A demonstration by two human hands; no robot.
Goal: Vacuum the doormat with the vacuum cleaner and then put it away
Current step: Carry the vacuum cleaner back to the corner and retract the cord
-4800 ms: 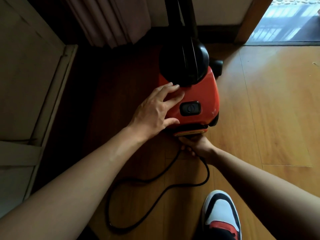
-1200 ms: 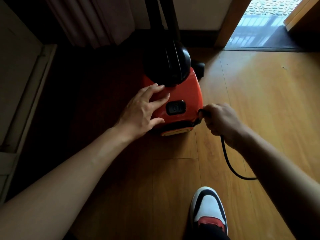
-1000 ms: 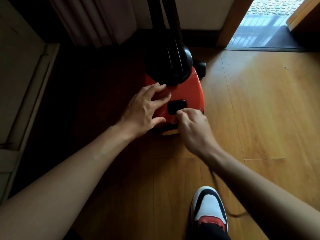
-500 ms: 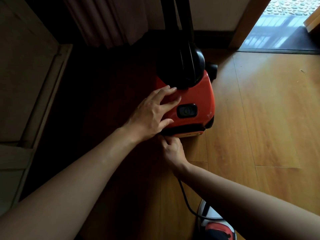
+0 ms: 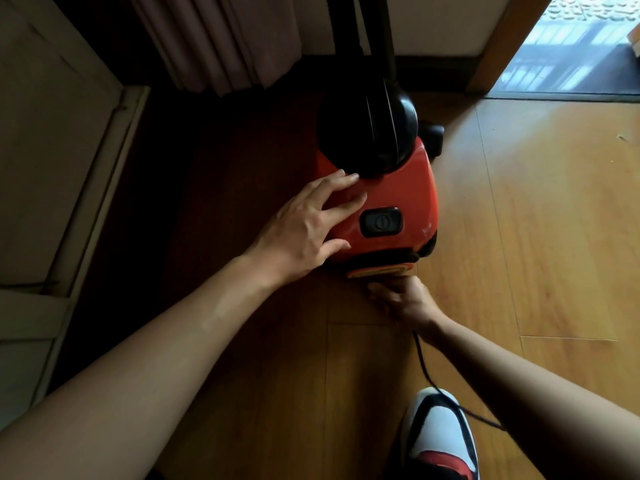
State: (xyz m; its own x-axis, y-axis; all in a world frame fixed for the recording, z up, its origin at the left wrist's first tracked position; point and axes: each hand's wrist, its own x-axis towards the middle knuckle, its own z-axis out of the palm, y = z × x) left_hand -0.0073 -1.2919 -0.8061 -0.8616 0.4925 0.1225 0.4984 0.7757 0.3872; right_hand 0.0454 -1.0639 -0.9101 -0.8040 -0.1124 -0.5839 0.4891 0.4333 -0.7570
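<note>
An orange vacuum cleaner (image 5: 398, 188) with a black dome top and a black switch stands on the wooden floor near the wall. My left hand (image 5: 304, 226) lies flat on its orange body, fingers spread, pressing it down. My right hand (image 5: 401, 296) is low at the vacuum's near end, closed on the black power cord (image 5: 424, 365), which runs back from the hand across the floor to the shoe. The doormat (image 5: 568, 67) shows dimly at the doorway in the top right.
A pale cabinet or door panel (image 5: 52, 168) fills the left side. A curtain (image 5: 214, 39) hangs at the back. My black, white and red shoe (image 5: 440, 434) stands at the bottom right. Open wooden floor (image 5: 554, 220) stretches to the right.
My right hand circled the vacuum's base with the cord, from its right side, over the front, to the near end. The loose cord on the floor got shorter. My left hand stayed put.
</note>
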